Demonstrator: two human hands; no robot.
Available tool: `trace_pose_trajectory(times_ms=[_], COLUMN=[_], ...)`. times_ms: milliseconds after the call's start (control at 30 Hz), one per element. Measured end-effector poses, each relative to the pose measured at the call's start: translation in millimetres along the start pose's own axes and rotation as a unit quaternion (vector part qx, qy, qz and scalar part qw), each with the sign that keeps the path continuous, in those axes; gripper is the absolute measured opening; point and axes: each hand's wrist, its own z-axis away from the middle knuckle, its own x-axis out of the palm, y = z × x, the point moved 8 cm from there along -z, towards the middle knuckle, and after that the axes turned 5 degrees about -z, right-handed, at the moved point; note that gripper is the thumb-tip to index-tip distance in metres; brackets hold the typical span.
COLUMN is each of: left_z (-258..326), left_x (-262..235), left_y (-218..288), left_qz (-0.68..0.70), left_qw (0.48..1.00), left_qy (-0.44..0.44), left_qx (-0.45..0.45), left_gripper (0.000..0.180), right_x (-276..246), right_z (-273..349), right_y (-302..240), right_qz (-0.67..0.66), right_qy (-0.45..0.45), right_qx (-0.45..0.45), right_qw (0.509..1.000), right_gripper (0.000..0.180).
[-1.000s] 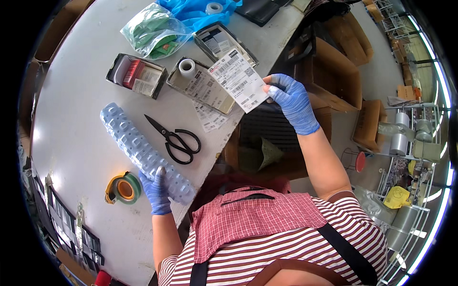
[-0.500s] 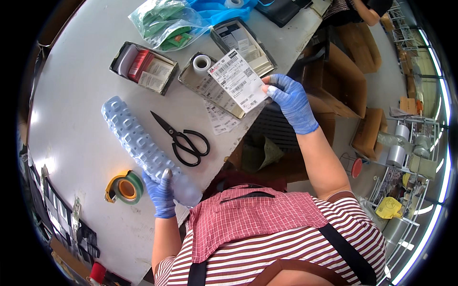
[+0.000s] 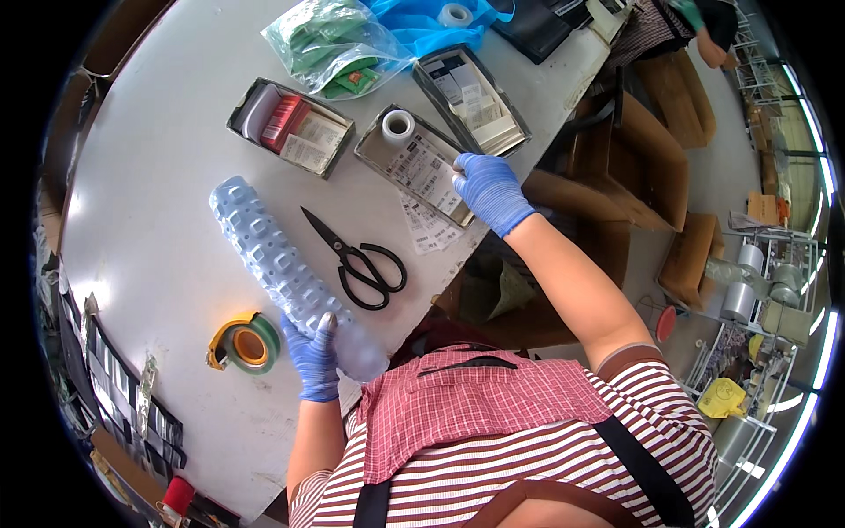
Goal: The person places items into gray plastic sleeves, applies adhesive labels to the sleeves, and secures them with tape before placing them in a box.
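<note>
The left grip (image 3: 312, 359) holds a bumpy pale-blue roll (image 3: 280, 263) beside black scissors (image 3: 343, 249).

We logged one workshop, packing-room type: grey-white table (image 3: 167, 198) bearing printed labels (image 3: 421, 169), black scissors (image 3: 344, 251) and tape (image 3: 264, 354). Beside it we listed open cardboard cartons (image 3: 662, 180), metal shelving (image 3: 767, 232) with rolls of film (image 3: 737, 302), and strip lights (image 3: 806, 119).

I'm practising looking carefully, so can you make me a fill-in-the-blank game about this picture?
1. The left hand holds a bumpy roll coloured light ____.
2. The handles of the scissors are ____.
3. The small open boxes on the table number ____.
4. The tape lies on the scissors' ____ side, left or right.

Missing words: blue; black; three; left.
</note>
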Motion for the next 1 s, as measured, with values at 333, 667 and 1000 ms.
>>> trace_pose_trajectory(times_ms=[333,667,1000], left_z=[-5.2,145.4,174.3], left_x=[-6.4,38.2,-139.9], left_y=[-12.7,54.2,71.3], left_qz=[0.023,0.166,-0.201], left_qw=[1.000,0.973,0.962], left_qy=[-0.005,-0.064,-0.012], left_qx=[-0.012,0.148,0.182], left_gripper=[0.059,0.069,0.054], right_x=[-39.8,108.1,130.3], right_z=[55.6,216.6,240.2], right_y=[-22.9,-152.4,-267.7], right_qz=[-0.064,-0.546,-0.543], right_qy=[0.071,-0.366,-0.358], right_qx=[-0.115,-0.112,-0.176], right_qw=[0.989,0.745,0.739], right_gripper=[0.038,0.078,0.068])
